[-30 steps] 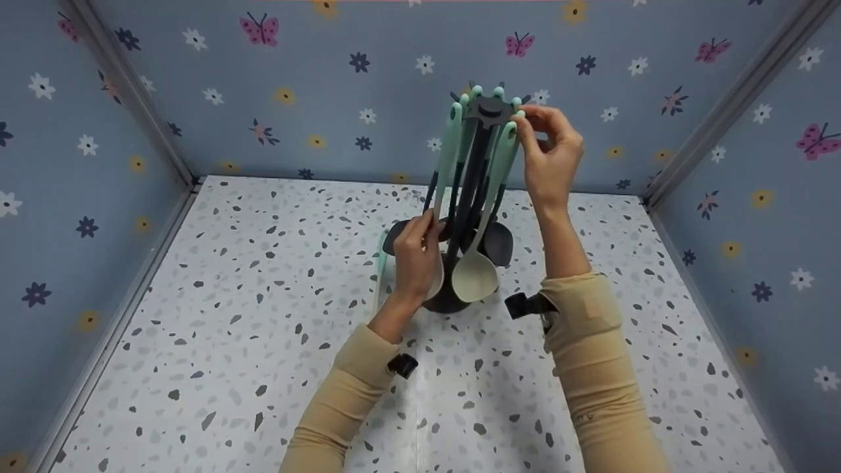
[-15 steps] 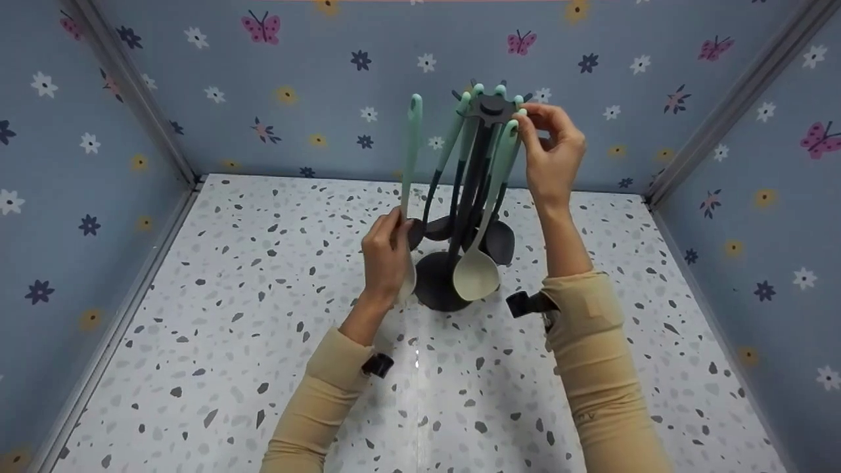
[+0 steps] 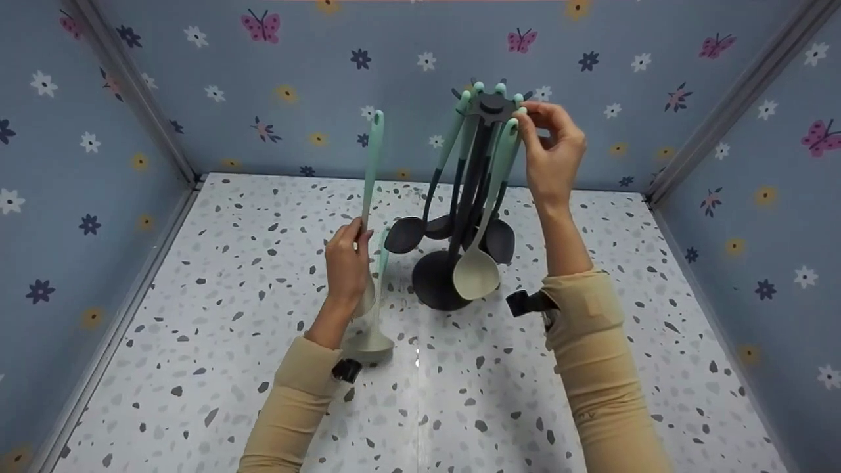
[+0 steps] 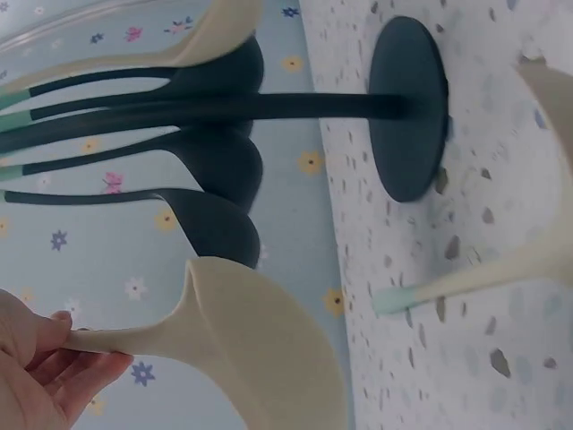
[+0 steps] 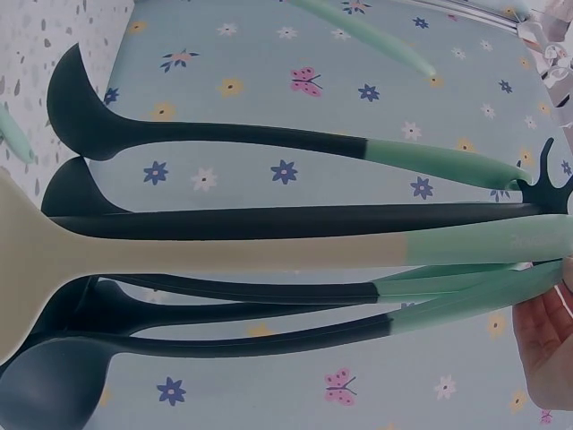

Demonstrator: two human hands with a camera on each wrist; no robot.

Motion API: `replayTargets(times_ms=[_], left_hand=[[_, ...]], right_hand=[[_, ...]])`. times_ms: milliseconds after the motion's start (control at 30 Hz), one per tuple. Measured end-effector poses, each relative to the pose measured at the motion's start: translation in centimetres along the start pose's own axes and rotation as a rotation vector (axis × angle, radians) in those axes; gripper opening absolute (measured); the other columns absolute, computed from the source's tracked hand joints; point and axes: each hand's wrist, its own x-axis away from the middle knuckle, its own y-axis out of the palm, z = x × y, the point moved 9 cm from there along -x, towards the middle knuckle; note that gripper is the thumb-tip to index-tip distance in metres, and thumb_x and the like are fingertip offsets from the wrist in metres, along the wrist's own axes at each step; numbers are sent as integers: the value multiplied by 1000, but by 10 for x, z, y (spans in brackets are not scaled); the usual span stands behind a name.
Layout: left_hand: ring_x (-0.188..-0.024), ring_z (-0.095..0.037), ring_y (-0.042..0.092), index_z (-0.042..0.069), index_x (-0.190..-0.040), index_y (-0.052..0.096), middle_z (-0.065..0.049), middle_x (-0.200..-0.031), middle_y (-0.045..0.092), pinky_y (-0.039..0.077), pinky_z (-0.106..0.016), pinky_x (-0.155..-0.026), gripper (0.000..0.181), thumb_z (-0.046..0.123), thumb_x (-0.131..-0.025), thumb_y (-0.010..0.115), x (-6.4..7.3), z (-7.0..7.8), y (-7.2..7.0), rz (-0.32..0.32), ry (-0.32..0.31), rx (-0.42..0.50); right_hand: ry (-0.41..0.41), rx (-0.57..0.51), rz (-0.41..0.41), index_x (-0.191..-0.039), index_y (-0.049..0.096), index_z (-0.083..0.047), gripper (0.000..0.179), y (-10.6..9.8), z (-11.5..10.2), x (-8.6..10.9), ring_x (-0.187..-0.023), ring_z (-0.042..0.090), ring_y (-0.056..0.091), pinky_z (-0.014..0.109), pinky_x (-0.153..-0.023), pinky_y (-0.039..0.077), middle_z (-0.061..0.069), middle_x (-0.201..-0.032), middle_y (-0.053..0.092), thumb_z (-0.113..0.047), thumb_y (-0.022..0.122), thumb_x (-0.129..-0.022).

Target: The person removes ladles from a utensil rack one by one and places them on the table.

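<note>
My left hand [image 3: 347, 261] pinches a cream ladle [image 4: 269, 349] by its neck, its mint handle rising above my fingers. The ladle is lifted to the left of a black utensil stand [image 3: 441, 289], off its hooks. At the top of that stand, my right hand [image 3: 555, 148] pinches the end of a mint handle between thumb and fingers. Several black-headed utensils hang around the pole, among them a black spoon [image 3: 405, 234]. A cream spoon with a round bowl [image 3: 476, 274] hangs at the front.
Another cream utensil [image 3: 369, 345] with a mint handle is on the speckled table [image 3: 197, 315] by my left wrist, partly covered by it. Behind the stand rises a blue flowered wall [image 3: 315, 85], with further walls at both sides.
My left hand has drawn the cream ladle away from the stand and to the left, uncovering the round base and a black spoon. My right hand has stayed at the top of the stand.
</note>
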Motion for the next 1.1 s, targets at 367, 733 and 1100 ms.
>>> replayTargets(times_ms=[367,733,1100], left_hand=[[-75,-26,58,-8,-96,62,-18,-83,61,48,-37,-64,15,2,-86,55,10,-49,2,-138,-206,-155],[-71,-22,61,-7,-102,61,-16,-87,63,47,-31,-59,19,1,-89,49,31,-98,15,-344,-447,-258],[-69,-25,61,-10,-92,62,-21,-81,64,48,-38,-62,15,-3,-83,52,43,-121,22,-406,-495,-370]], right_hand=[[81,-2,11,-87,63,6,9,3,-21,3,-72,14,56,19,-59,46,7,-79,61,0,62,-81],[69,-13,8,-87,63,7,9,3,-21,3,-72,15,56,21,-60,47,7,-80,62,-1,61,-81],[80,-1,9,-87,63,6,10,3,-21,3,-73,15,56,23,-60,47,7,-80,61,-1,62,-81]])
